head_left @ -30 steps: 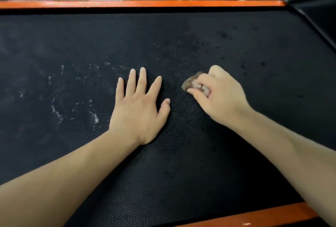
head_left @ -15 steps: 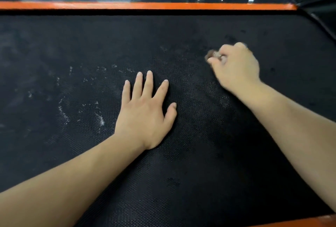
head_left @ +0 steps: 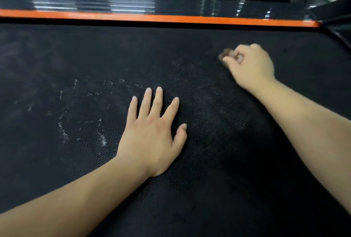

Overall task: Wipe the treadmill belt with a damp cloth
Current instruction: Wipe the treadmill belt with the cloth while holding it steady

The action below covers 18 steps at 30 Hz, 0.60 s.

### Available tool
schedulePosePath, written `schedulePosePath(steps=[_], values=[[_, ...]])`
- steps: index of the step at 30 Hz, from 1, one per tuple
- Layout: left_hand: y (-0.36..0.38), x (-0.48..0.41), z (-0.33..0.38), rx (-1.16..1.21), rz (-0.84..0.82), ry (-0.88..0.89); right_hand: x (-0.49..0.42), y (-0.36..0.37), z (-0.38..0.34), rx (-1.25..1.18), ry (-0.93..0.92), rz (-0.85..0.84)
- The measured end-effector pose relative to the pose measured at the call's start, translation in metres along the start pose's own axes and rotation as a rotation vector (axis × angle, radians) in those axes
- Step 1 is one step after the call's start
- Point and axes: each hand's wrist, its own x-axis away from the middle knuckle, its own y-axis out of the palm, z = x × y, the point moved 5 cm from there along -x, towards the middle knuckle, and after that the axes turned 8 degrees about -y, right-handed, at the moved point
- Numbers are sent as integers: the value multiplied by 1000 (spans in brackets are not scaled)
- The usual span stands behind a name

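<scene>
Where the black treadmill belt (head_left: 95,50) ends on its far side, an orange strip (head_left: 152,17) runs across the whole view. Beyond it lies a glossy black rail (head_left: 133,3) streaked with reflected light. At the far right corner a dark frame part (head_left: 338,18) angles in, too dim to make out.

The left hand (head_left: 152,142) lies flat on the belt near the middle, palm down, fingers straight and spread, holding nothing. Its forearm covers the near-left part of the belt. The right hand (head_left: 250,66) is farther off to the right, blurred, its fingers curled round a small brownish cloth (head_left: 226,53). Only a crumpled bit of the cloth shows at the fingertips, down against the belt and well short of the orange strip.

The belt has a fine dotted texture, clearest around the left hand. Whitish specks (head_left: 62,132) and smears lie scattered left of that hand, and a faint grey haze lies between the two hands. The far-left area looks dull and smudged.
</scene>
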Motion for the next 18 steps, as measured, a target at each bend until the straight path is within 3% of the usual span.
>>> schedulePosePath(steps=[2, 6, 7, 10, 11, 15, 16, 18], values=[[0, 0, -1, -2, 3, 3, -11, 0, 5, 34, 105, 49], [1, -1, 0, -9, 2, -1, 10, 23, -42, -51, -221, -108], [1, -1, 0, -11, 0, -1, 4, 20, -36, -24, -200, -83], [0, -1, 0, -21, -1, -2, -33, 9, 1, 42, 116, 53], [0, -1, -1, -22, 0, -3, -38, 10, 0, 59, 124, 64], [0, -1, 1, -16, -6, 4, -37, 35, -33, 10, -183, -97], [0, -1, 0, -16, -3, 3, -44, 32, -24, 13, -159, -87], [0, -1, 0, -15, 9, 0, -70, 20, 6, 20, 56, 6]])
